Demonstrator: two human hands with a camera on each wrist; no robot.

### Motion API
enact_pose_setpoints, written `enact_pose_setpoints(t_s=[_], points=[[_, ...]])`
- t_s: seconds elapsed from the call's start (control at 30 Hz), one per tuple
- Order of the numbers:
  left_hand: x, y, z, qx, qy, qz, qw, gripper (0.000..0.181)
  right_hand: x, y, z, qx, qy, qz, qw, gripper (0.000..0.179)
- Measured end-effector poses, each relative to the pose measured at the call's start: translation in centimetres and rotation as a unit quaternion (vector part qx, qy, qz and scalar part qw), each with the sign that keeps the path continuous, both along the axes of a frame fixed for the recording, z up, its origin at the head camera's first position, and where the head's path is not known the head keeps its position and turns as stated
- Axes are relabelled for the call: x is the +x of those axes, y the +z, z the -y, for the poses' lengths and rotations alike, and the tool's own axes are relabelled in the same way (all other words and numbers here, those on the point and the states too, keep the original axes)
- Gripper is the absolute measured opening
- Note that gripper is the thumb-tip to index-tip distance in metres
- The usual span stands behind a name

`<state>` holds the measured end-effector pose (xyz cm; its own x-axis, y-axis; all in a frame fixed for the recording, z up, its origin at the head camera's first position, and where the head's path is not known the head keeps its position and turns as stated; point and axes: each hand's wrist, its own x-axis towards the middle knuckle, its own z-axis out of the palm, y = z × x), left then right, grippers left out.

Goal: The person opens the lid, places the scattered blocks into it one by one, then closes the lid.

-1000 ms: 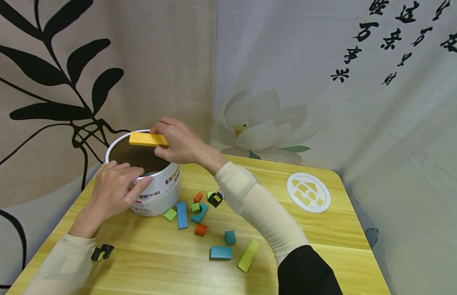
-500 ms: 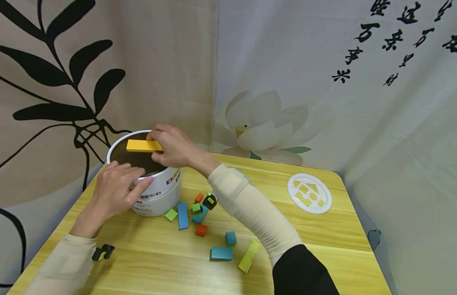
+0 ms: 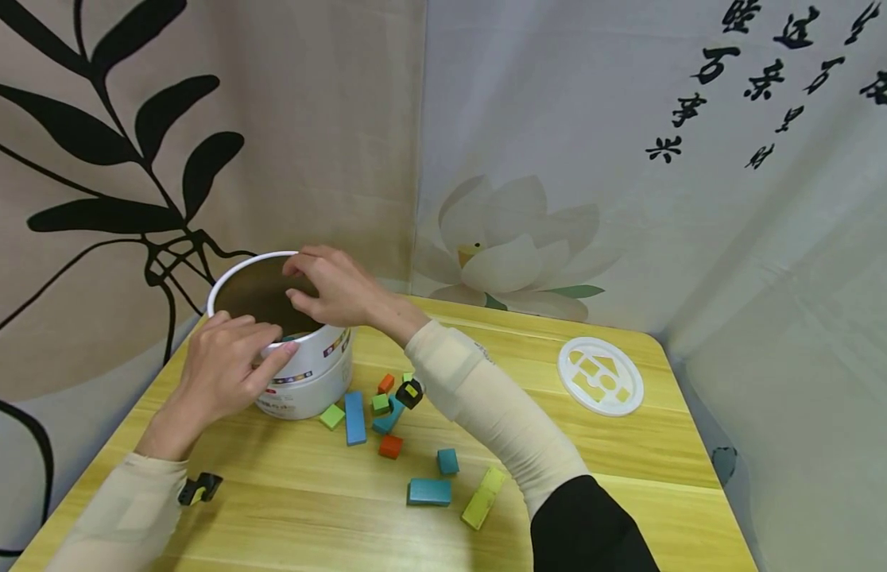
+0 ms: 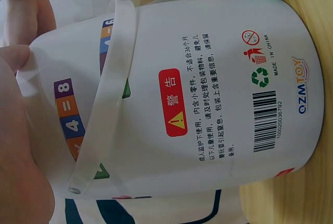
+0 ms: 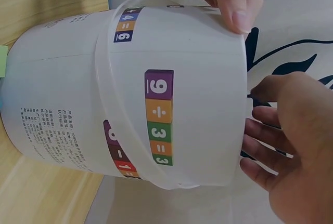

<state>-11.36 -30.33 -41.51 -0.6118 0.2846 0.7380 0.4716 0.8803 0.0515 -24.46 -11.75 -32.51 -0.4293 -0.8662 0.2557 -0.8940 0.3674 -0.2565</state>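
Observation:
A white toy bucket with printed sums on its wall stands upright at the table's far left. My left hand grips its near rim, fingers over the edge and thumb along the outside. In the right wrist view the left thumb presses the outer wall by the rim. Over the bucket's mouth, at the right side of the rim, hovers my right hand, its fingers loosely bent with nothing between them. The bucket's inside is mostly in shadow, and its floor is hidden.
Several wooden blocks lie right of the bucket, among them a long blue block, a red block, a teal block and a yellow-green block. A white lid with shaped holes lies farther right. A curtain hangs behind the table.
The long yellow block that my right hand pinched over the bucket is gone from its fingers and out of sight. The right hand has lowered slightly; the left hand has stayed on the rim.

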Motion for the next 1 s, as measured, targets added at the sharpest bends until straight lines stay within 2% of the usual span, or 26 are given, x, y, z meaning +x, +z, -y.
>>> enact_pose_setpoints(t_s=[0.47, 0.77, 1.0], points=[[0.0, 0.0, 0.0, 0.002, -0.001, 0.007, 1.0, 0.071, 0.3, -0.1, -2.7, 0.016, -0.004, 0.011, 0.9998, 0.063], [0.0, -0.1, -0.1, 0.002, -0.002, 0.007, 1.0, 0.077, 1.1, -1.3, -7.0, 0.001, 0.004, 0.032, 0.9995, 0.073], [0.1, 0.0, 0.0, 0.011, 0.0, 0.02, 0.9997, 0.07, 2.4, -2.8, -11.2, -0.014, 0.008, 0.048, 0.9987, 0.074]])
